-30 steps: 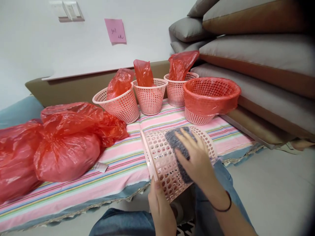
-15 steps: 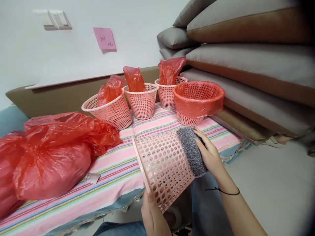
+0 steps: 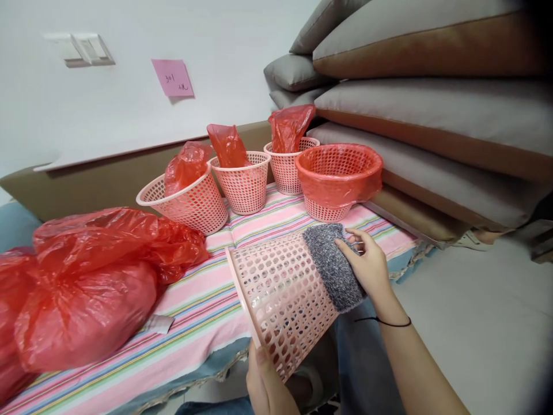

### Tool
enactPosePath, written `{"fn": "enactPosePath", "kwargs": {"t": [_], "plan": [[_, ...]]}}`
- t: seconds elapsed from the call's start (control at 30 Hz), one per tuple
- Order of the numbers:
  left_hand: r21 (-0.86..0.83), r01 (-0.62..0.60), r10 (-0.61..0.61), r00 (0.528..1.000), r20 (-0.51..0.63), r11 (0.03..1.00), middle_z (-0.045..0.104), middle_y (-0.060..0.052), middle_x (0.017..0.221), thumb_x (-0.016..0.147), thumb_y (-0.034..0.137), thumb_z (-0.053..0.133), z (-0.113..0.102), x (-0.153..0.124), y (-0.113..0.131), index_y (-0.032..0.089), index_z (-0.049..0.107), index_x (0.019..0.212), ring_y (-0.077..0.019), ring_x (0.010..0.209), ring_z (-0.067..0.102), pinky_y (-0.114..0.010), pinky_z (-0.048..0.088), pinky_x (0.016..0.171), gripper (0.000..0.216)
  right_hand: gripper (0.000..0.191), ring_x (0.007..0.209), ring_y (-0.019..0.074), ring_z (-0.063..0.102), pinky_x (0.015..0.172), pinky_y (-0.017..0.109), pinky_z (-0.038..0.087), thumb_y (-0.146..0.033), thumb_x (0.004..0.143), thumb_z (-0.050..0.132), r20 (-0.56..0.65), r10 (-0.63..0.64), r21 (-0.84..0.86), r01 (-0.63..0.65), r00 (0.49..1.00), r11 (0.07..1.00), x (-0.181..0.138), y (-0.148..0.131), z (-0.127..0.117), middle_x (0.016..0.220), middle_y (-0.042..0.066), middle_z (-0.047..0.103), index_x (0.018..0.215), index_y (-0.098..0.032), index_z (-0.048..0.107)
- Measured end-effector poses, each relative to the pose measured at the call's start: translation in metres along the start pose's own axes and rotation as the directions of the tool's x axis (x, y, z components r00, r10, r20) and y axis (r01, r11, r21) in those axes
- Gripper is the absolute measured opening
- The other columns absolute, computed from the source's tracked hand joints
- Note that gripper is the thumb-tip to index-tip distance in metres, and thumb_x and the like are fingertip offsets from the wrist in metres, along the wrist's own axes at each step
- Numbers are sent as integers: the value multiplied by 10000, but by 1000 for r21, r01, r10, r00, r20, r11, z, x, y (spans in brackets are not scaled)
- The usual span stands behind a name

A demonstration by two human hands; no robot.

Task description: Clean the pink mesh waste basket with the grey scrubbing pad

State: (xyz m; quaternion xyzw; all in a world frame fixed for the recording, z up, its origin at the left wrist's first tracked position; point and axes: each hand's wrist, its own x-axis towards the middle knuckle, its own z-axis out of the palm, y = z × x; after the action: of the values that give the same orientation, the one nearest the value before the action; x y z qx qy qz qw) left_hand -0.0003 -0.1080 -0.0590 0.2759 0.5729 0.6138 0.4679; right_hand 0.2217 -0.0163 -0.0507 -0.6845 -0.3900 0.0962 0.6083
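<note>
A pink perforated plastic basket (image 3: 276, 294) lies tipped on its side in front of me, its wide rim toward the lower left. My left hand (image 3: 270, 380) grips that rim from below, with the thumb on the outside. A fuzzy dark grey cloth (image 3: 334, 268) lies against the basket's narrow base end. My right hand (image 3: 367, 262), wearing a thin black band at the wrist, holds the cloth at its right edge with bent fingers. Part of the basket's base is hidden behind the cloth.
Three pink baskets (image 3: 244, 187) with red bags in them stand at the back of the striped cloth (image 3: 194, 323). Right of them is a basket lined with a red bag (image 3: 339, 178). Stuffed red bags (image 3: 95, 300) lie at left. Grey cushions (image 3: 415, 104) are stacked at right.
The view has shifted slightly. My right hand's fingers have loosened and drawn back from the grey cloth's face, so more of it shows. My left hand still holds the rim.
</note>
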Motion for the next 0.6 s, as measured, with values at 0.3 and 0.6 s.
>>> {"fn": "enactPosePath", "kwargs": {"t": [0.3,0.6], "plan": [[16,-32,32,999,-38,999,740,-84,685,775,733,572,2,-3,2,144,697,840,-262,662,726,-311,593,593,606,423,702,178,522,640,292,395,-577,673,726,291,47,119,-85,956,989,16,-5,-11,751,11,602,799,-195,596],[23,-41,42,998,-42,999,766,-102,753,775,744,559,3,-2,2,148,690,878,-284,678,736,-342,599,596,618,321,712,175,499,683,297,406,-541,866,544,279,-57,25,52,958,998,18,9,-8,767,-8,555,848,-221,554]]}}
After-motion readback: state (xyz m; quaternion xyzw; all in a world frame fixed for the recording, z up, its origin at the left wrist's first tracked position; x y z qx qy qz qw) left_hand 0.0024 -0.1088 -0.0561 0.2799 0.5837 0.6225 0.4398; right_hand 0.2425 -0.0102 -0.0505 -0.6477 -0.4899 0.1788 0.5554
